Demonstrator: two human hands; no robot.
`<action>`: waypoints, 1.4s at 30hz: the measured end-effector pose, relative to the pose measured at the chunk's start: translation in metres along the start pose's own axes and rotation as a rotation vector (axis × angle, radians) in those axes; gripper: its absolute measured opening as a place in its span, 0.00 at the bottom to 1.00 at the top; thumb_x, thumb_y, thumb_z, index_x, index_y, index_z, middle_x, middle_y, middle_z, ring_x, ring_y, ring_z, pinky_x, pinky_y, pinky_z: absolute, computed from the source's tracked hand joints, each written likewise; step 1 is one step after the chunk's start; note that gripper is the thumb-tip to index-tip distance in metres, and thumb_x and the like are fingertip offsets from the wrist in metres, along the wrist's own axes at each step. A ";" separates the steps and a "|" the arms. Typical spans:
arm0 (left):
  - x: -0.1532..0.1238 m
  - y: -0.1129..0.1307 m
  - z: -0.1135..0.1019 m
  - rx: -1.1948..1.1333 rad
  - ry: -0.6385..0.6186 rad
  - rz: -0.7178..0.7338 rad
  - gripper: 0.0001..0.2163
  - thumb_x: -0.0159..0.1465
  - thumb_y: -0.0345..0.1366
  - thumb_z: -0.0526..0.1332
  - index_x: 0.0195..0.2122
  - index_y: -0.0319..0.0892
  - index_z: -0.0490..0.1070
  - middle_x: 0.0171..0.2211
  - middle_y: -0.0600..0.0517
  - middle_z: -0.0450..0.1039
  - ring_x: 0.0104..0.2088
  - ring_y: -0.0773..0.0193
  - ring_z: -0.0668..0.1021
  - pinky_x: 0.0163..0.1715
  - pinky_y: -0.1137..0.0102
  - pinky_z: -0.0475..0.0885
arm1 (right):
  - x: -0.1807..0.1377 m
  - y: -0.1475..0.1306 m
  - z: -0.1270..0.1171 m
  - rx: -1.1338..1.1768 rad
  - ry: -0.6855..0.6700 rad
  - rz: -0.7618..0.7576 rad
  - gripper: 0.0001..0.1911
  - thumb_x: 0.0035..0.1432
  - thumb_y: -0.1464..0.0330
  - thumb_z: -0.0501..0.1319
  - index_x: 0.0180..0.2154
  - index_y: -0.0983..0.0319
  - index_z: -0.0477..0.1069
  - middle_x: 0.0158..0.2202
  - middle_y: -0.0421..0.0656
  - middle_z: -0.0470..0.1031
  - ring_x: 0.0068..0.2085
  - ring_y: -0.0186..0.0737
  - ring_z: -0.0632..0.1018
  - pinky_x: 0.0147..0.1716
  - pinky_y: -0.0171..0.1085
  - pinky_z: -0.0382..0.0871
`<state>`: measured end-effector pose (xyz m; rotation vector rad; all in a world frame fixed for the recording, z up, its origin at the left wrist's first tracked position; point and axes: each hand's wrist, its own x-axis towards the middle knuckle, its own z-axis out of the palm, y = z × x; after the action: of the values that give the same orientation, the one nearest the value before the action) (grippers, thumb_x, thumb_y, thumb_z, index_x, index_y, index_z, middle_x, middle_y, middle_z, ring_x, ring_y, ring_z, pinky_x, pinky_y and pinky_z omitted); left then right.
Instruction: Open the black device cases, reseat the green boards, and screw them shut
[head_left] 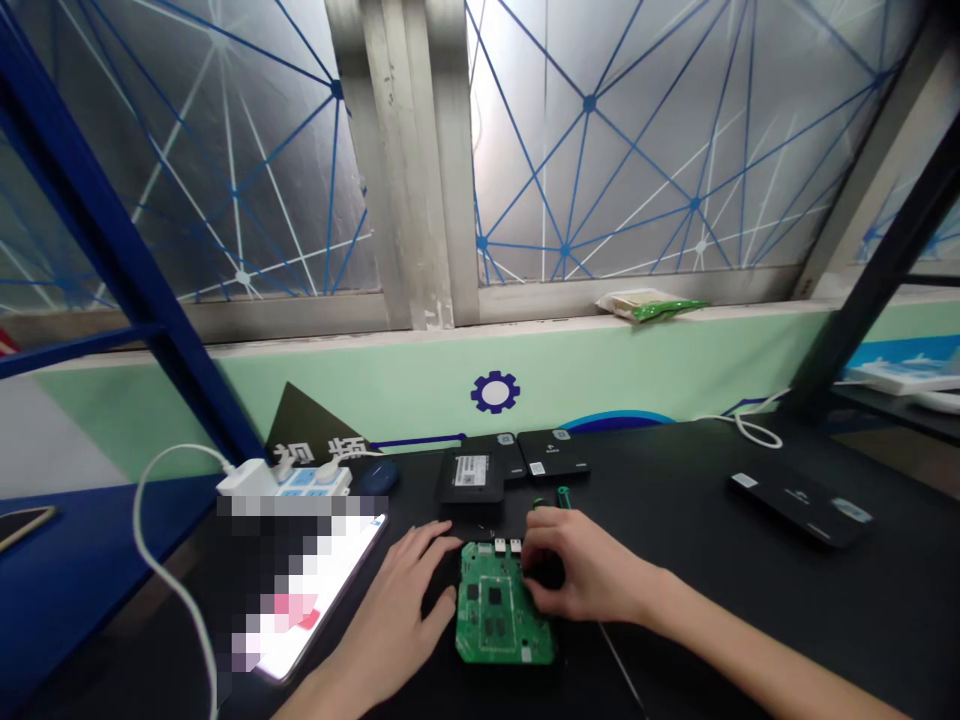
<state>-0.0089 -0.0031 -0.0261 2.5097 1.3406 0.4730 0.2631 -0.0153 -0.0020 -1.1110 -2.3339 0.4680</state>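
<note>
A green circuit board (472, 640) lies on the black table in front of me, its white connectors at the far edge. My left hand (405, 600) rests at the board's left side, fingers apart and the thumb near the edge. Over the board's right edge, my right hand (577, 565) has its thumb and fingers curled in a pinch; what they hold, if anything, is hidden. Just beyond that hand a green-and-black tool end (564, 497) shows. A thin metal rod (621, 668) sticks out below the right wrist.
A lit phone (337, 590) lies at left, near a white power strip (315, 482) and cable. Black boxes (471, 472) sit behind the board, one labelled. Another flat black box (802, 508) is at right. A wall and windows close off the back.
</note>
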 end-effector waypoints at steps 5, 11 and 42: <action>-0.001 0.000 -0.001 0.005 0.001 -0.002 0.18 0.69 0.37 0.55 0.59 0.52 0.66 0.66 0.51 0.61 0.67 0.47 0.61 0.63 0.44 0.60 | 0.001 0.001 0.000 -0.014 -0.024 -0.004 0.03 0.46 0.75 0.64 0.28 0.62 0.73 0.30 0.41 0.70 0.31 0.37 0.72 0.31 0.33 0.65; -0.002 0.001 -0.001 0.002 0.022 0.009 0.18 0.68 0.36 0.56 0.59 0.51 0.67 0.65 0.50 0.62 0.66 0.46 0.63 0.62 0.44 0.61 | 0.000 0.001 0.001 -0.076 -0.047 -0.020 0.03 0.47 0.74 0.63 0.29 0.62 0.73 0.32 0.43 0.72 0.35 0.40 0.74 0.35 0.35 0.67; -0.002 -0.005 0.001 0.043 0.063 0.034 0.17 0.68 0.37 0.55 0.58 0.51 0.68 0.64 0.49 0.65 0.64 0.47 0.66 0.61 0.44 0.63 | 0.068 0.023 -0.006 -0.248 0.068 0.008 0.46 0.52 0.56 0.68 0.66 0.67 0.56 0.68 0.59 0.56 0.66 0.63 0.59 0.62 0.56 0.56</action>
<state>-0.0135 -0.0019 -0.0290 2.5767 1.3458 0.5402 0.2443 0.0533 0.0116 -1.2278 -2.3745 0.1427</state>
